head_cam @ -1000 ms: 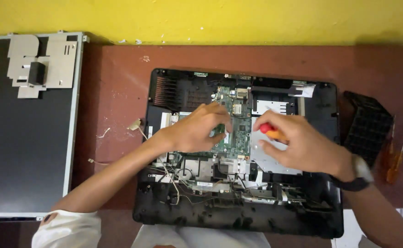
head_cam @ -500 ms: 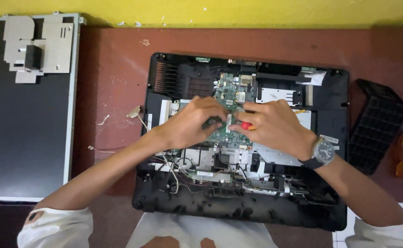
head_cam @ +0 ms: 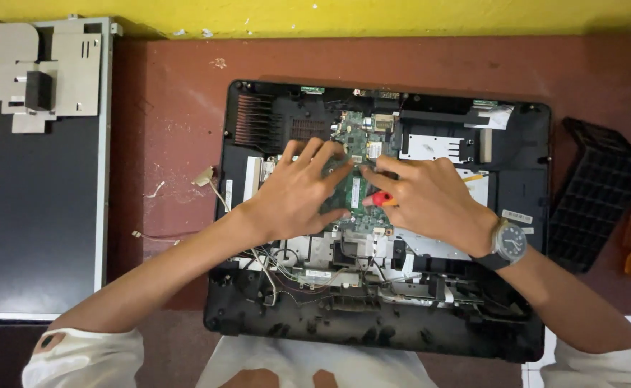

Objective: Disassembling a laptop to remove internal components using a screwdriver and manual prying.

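1. Hands rest on the green board point(head_cam: 355, 190) in the middle of the black case point(head_cam: 531, 215).
2. Left hand point(head_cam: 297, 190) lies flat, its grip released.
3. Right hand point(head_cam: 430, 197) grips a red-handled tool point(head_cam: 381, 199); a black grille point(head_cam: 595, 194) sits at 3 o'clock on the bench point(head_cam: 179, 108).

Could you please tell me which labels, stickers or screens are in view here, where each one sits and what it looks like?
Display panel: left on the table, face down, large dark rectangle with a grey metal frame.
Small sticker: on the black casing, beside the right hand; white, narrow, with dark print.
White label: inside the casing, upper right of the green circuit board; rectangular.
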